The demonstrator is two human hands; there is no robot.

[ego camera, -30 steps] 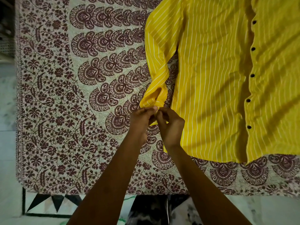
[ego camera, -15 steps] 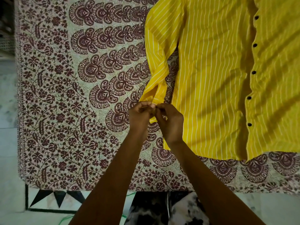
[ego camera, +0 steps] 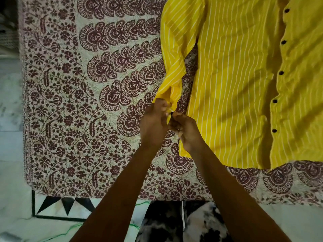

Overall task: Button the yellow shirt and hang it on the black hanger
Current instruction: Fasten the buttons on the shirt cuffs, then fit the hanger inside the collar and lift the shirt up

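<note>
The yellow shirt [ego camera: 236,84] with thin white stripes lies flat on a printed bedsheet, its front placket closed by a row of dark buttons [ego camera: 281,73]. Its left sleeve [ego camera: 176,55] runs down to the cuff, which both hands pinch. My left hand [ego camera: 153,123] grips one side of the cuff. My right hand [ego camera: 185,130] grips the other side, with a small dark button [ego camera: 172,114] showing at its fingertips. The cuff itself is mostly hidden by my fingers. No black hanger is in view.
The maroon-and-cream printed bedsheet [ego camera: 78,110] covers the bed, its near edge running along the bottom. Pale marble floor [ego camera: 10,154] with black triangle inlay [ego camera: 66,205] lies left and below. Dark patterned clothing [ego camera: 183,222] shows between my forearms.
Both hands have lifted the cuff slightly away from me, the sleeve end pulled up with them. The right hand has dropped a little below the left, and the cuff button now shows.
</note>
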